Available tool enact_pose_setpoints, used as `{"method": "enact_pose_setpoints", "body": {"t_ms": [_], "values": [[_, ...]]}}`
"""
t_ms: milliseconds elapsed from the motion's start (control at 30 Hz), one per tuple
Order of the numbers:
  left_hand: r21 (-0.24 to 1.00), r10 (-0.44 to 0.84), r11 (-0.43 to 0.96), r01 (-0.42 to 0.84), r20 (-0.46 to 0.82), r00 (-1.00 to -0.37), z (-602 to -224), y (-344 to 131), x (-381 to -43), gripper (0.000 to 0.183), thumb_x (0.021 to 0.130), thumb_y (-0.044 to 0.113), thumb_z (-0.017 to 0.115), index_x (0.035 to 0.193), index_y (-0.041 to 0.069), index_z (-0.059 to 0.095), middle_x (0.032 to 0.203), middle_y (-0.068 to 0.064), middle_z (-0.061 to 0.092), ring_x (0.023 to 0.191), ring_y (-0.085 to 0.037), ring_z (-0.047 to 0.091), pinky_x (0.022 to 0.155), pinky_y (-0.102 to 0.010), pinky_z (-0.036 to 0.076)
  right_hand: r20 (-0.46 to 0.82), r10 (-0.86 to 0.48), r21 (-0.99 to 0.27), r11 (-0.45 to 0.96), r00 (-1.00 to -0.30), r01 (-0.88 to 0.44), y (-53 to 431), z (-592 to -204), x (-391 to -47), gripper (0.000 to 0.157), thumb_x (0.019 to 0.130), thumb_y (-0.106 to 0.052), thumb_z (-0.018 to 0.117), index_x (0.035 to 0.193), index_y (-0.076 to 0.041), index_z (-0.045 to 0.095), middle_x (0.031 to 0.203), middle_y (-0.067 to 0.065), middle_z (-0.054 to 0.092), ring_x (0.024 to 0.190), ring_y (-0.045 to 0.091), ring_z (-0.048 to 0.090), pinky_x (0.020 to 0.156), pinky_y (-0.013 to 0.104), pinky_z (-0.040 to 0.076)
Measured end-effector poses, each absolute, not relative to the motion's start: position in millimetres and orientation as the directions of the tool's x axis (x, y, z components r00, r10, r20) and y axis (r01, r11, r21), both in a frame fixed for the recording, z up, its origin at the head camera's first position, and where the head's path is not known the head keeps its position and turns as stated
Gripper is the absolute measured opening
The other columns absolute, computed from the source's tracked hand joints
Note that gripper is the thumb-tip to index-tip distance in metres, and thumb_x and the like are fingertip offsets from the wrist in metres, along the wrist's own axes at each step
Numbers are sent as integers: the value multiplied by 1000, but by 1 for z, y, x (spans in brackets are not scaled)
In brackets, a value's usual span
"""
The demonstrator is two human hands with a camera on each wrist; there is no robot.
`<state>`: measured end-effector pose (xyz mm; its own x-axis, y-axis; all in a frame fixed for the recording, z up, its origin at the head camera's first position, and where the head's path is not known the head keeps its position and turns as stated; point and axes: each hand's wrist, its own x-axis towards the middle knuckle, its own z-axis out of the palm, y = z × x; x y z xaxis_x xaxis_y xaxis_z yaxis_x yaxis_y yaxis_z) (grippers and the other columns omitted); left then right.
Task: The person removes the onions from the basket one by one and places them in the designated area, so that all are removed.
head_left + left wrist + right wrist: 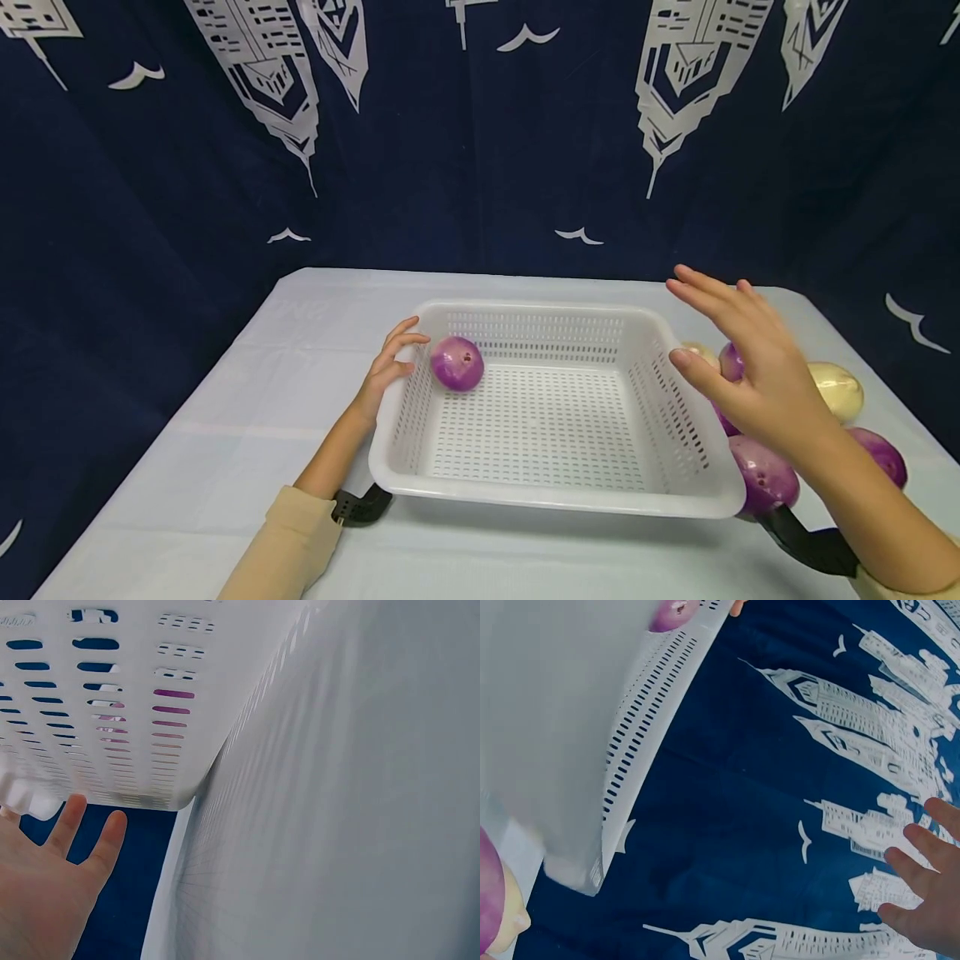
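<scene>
A white perforated plastic basket (555,493) stands on the table, with one purple onion (457,363) inside by its left wall. My left hand (386,367) is at the basket's left rim, fingers spread and fingertips up by the edge. In the left wrist view those fingers (109,840) are extended beside the slotted wall; whether they press on it I cannot tell. Raised above the right side of the basket, my right hand (765,375) holds nothing, its fingers extended. Behind and below it lie several purple onions (763,475) and pale yellow onions (836,390), partly hidden by the hand.
A white cloth covers the table (225,467). Behind it hangs a dark blue curtain (480,167) printed with white buildings and birds. Black straps (813,542) sit at both wrists, the right one close to the nearest purple onion.
</scene>
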<state>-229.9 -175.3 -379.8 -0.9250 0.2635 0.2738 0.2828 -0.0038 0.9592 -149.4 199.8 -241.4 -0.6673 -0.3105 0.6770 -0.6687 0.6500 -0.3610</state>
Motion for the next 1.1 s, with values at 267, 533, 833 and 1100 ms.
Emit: {"method": "enact_pose_setpoints", "body": {"t_ms": [267, 533, 833, 1100], "values": [[960, 266, -19, 280, 274, -924, -381, -176, -229, 44, 77, 8, 35, 120, 0, 41, 151, 0, 5, 135, -32, 11, 87, -42, 42, 652, -415, -253, 670, -634, -698, 190, -237, -159, 60, 77, -19, 64, 134, -19, 45, 143, 2, 40, 132, -4, 28, 115, 41, 10], [957, 267, -20, 291, 285, -921, -381, -177, -230, 43, 76, 8, 36, 118, 1, 43, 151, -2, 5, 136, -33, 9, 89, -44, 41, 626, -490, -156, 683, -606, -713, 177, -235, -169, 61, 78, -27, 63, 135, -22, 42, 143, 2, 40, 131, 15, 37, 114, 43, 11], [955, 268, -14, 295, 288, -919, -381, -176, -230, 47, 76, 8, 35, 121, -6, 37, 151, -2, 4, 136, -33, 8, 89, -45, 40, 615, -546, -96, 664, -569, -741, 161, -235, -180, 61, 78, -33, 61, 135, -21, 43, 142, 4, 41, 131, 21, 35, 113, 48, 10], [960, 261, -16, 279, 273, -926, -380, -175, -229, 48, 76, 7, 35, 122, -5, 37, 151, -2, 4, 135, -33, 10, 90, -50, 41, 615, -577, -79, 632, -537, -771, 150, -234, -192, 60, 80, -32, 60, 136, -19, 41, 143, 4, 40, 132, 21, 34, 113, 48, 11]]}}
